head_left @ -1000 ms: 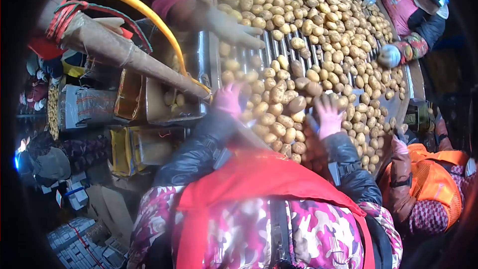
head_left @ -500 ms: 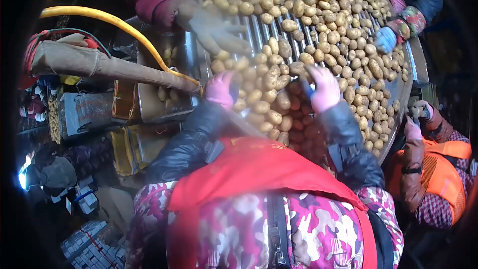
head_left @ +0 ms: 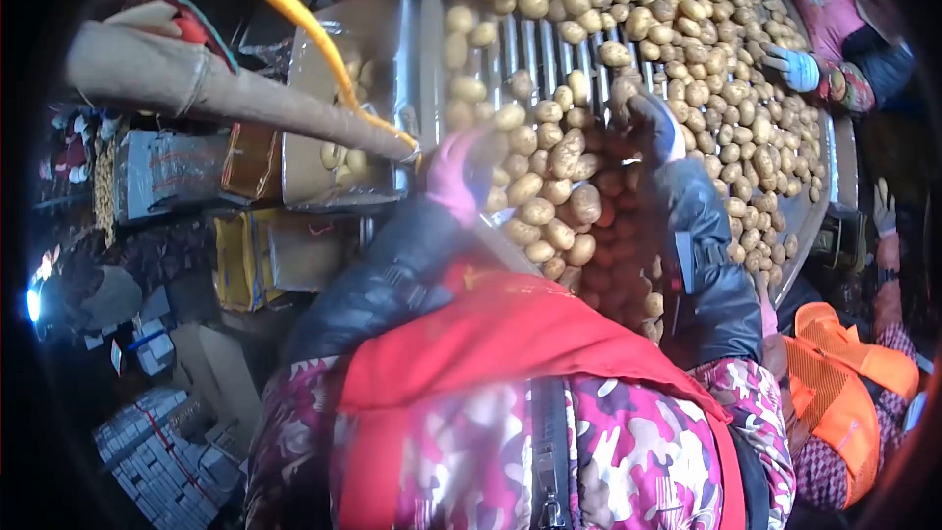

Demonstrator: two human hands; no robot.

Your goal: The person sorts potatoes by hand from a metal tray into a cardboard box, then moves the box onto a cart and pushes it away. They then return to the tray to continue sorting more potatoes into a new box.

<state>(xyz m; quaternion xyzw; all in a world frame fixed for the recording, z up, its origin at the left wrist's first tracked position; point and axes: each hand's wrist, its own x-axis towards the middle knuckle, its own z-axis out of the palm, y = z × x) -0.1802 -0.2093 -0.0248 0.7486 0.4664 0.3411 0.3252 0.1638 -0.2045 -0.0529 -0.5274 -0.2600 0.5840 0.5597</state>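
Observation:
Many potatoes (head_left: 564, 152) lie over a grate of metal bars (head_left: 518, 51). At the left edge of the potatoes is my left hand (head_left: 459, 175), in a pink glove, blurred, its fingers stretched forward beside them. My right hand (head_left: 662, 128), gloved in pink and grey, is right of a shadowed opening, fingers extended and touching a potato (head_left: 625, 89). More potatoes (head_left: 610, 236), tinted red, lie lower down between my forearms. I cannot see either palm fully.
A wrapped pole (head_left: 245, 113) and a yellow hose (head_left: 285, 5) reach in from the left, above a box (head_left: 339, 186) holding potatoes. Another person's blue-gloved hand (head_left: 793, 69) is at the right edge of the potatoes. A person in an orange vest (head_left: 834, 393) is at lower right.
The view has shifted. Both my hands remain at the potatoes, and bare bars now show more widely ahead. The co-worker's glove at upper left has moved toward the top edge.

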